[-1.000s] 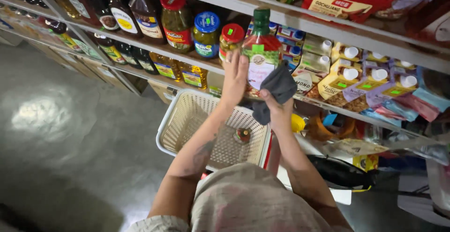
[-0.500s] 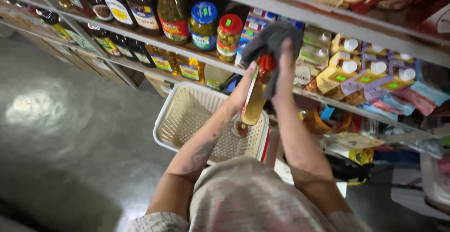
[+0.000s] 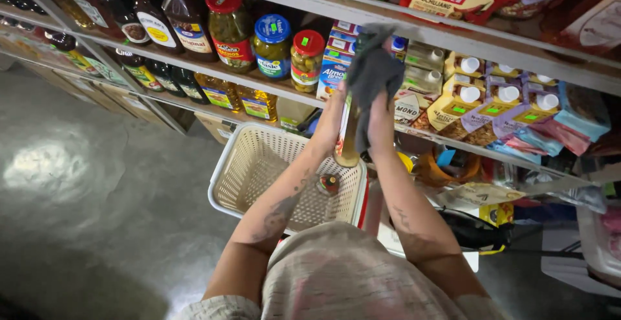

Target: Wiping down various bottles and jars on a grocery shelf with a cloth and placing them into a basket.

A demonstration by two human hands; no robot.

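Over the last second the amber bottle [image 3: 347, 140] has tipped from label-forward to nearly upright and lifted higher in front of the shelf [image 3: 414, 32], while the dark grey cloth [image 3: 370, 74] has slid up over its top, so the wiping now covers the neck and cap. The left hand [image 3: 331, 121] curls its fingers [image 3: 336, 103] around the bottle's side, gripping it. The right hand [image 3: 381, 116] clenches the cloth against the bottle; a cream basket [image 3: 259, 158] sits below both.

Shelf: jars of pickles [image 3: 272, 45] beside dark sauce bottles [image 3: 145, 16]
Right: small cartons with white caps [image 3: 469, 97]
Below: white basket [image 3: 252, 165], grey floor [image 3: 84, 184]
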